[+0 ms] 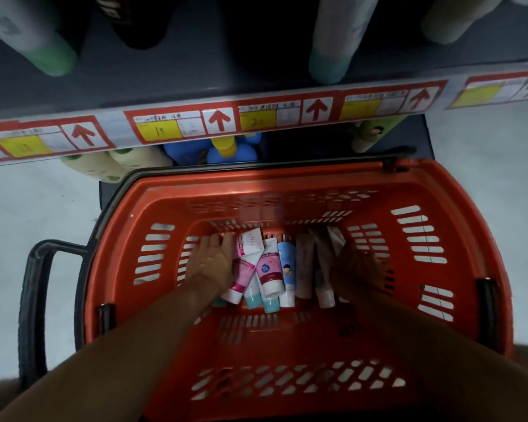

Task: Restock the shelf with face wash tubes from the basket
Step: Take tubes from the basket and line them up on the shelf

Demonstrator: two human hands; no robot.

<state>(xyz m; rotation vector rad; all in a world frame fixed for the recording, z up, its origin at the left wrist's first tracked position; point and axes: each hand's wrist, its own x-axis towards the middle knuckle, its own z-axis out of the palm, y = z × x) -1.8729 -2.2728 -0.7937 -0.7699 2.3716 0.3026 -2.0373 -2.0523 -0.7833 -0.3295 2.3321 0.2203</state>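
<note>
Red basket (457, 214) holds pink-and-white tubes (269, 269); shelf edge labels (183, 124) are red and yellow.

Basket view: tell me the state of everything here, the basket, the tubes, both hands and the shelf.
Red basket: on the floor below the shelf, tubes lying in its bottom.
Face wash tubes: lying in a loose row, caps toward the person.
Left hand: open, palm against the pink tubes, nothing gripped.
Right hand: in shadow beside the tubes, grip unclear.
Shelf: partly stocked, gaps between bottles.
</note>
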